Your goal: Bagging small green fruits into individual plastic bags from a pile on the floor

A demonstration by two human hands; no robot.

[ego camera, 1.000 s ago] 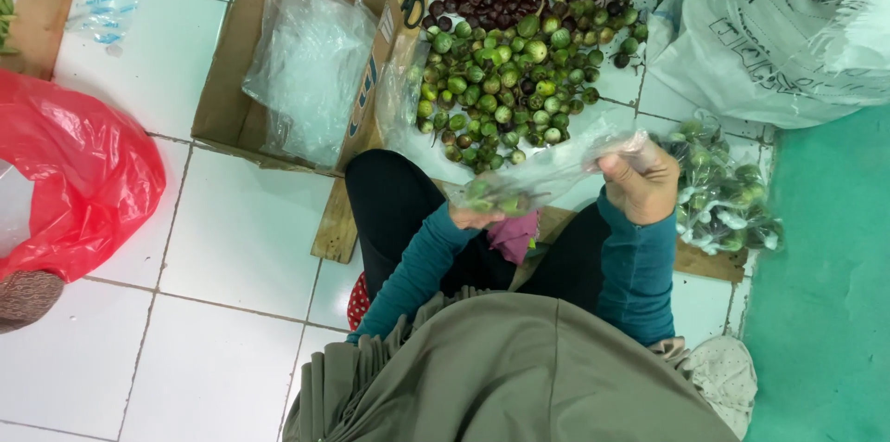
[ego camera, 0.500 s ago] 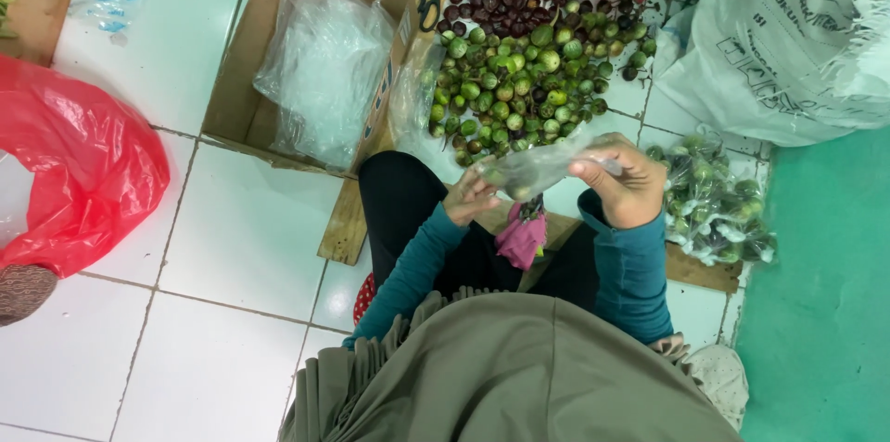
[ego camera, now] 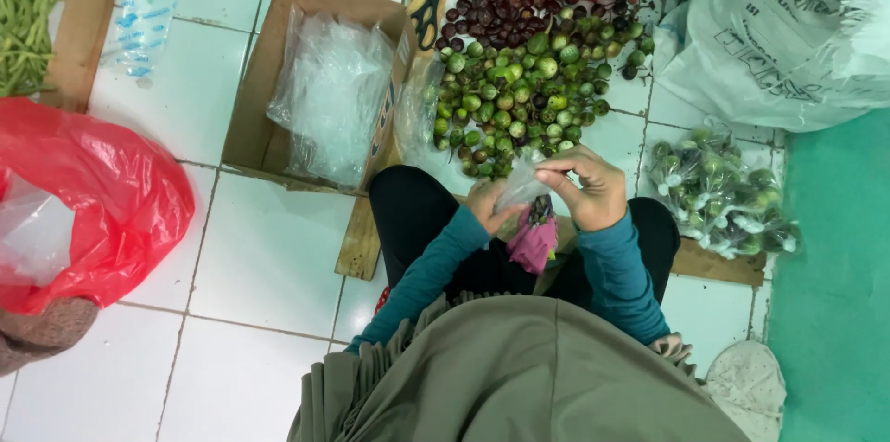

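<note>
The person is sitting on the white tiled floor, looking down at both hands held close together over the lap. The left hand is gripping the lower left side of a small clear plastic bag, its fingers curled shut on the film. The right hand is arching over the bag's top, its fingers pinching the plastic from above. The bag is sitting between the two hands, just near of the heap of small round fruits, which is lying on the floor, green ones nearer and dark purple ones at the far side. Whether anything is inside the bag cannot be told. A pink cloth is hanging just below the hands.

To the left, an open cardboard box is holding a stack of clear plastic bags. A pair of scissors is lying on a wooden board beside the box. To the right, several filled bags of green fruits are resting on the floor, near a large white sack. A red plastic bag is sitting at the far left edge.
</note>
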